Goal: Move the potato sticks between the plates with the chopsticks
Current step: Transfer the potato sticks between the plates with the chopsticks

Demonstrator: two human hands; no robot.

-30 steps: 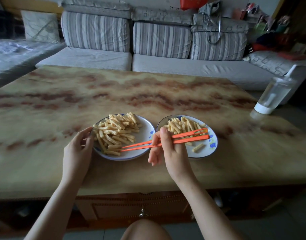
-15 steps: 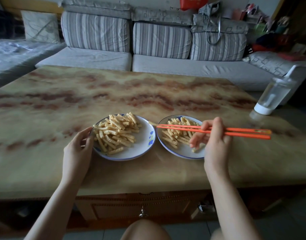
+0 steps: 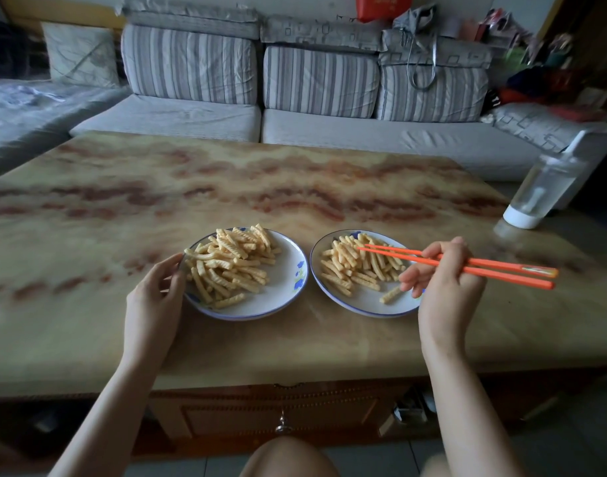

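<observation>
1. The potato sticks are lying in two piles: a larger pile (image 3: 231, 266) on the left plate (image 3: 288, 290) and a smaller pile (image 3: 355, 270) on the right plate (image 3: 364, 304).
2. One single stick (image 3: 390, 295) is lying apart from the smaller pile, near the front edge of the right plate.
3. The orange chopsticks (image 3: 501, 277) are pointing left, with their tips hanging over the smaller pile. The tips are lying close together, and no stick is showing between them. Whether they are touching the pile cannot be told.
4. The right hand (image 3: 446, 280) is gripping the chopsticks near their middle, with thumb and fingers curled round both.
5. The left hand (image 3: 154, 297) is resting on the table (image 3: 295, 346) beside the left plate, with its gently curved fingers touching the plate's left rim and holding nothing.
6. The two plates are sitting just beside each other near the table's front edge.
7. A clear bottle (image 3: 536, 194) is standing at the far right of the table, well apart from the plates.
8. A grey striped sofa (image 3: 329, 129) is standing behind the table.
</observation>
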